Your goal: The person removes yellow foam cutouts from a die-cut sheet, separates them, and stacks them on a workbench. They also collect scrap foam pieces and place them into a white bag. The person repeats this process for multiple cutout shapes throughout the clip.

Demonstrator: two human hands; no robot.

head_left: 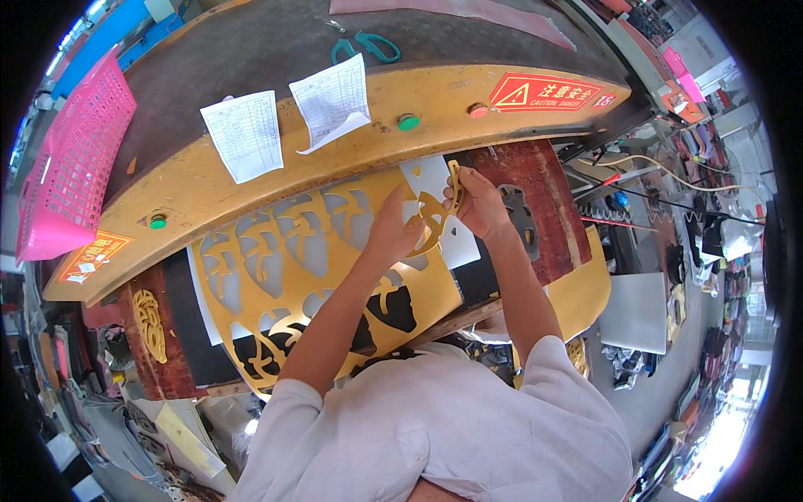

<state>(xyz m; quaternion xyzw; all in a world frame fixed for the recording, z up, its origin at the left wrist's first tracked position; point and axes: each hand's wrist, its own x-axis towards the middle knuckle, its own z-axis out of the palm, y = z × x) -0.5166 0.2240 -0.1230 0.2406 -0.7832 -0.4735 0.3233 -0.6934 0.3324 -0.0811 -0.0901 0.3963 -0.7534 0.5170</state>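
Note:
A yellow sheet (335,280) with rows of shaped cut-out holes lies across the machine bed, white and black showing beneath it. My left hand (395,224) is over its upper right part, fingers spread apart, with the thumb close to a curved yellow strip (432,227). To the right, my right hand (479,201) pinches a thin, curved yellow cut piece (456,186) upright between thumb and fingers. Where this piece ends near the strip is hard to make out. A white sheet (462,244) lies below my right hand.
A yellow machine beam (301,155) spans the far side, carrying buttons and two paper sheets (242,138). Teal-handled scissors (376,48) lie on top. A pink basket (79,159) stands left. Stacked yellow cut pieces (150,326) rest on the red-brown board (134,368).

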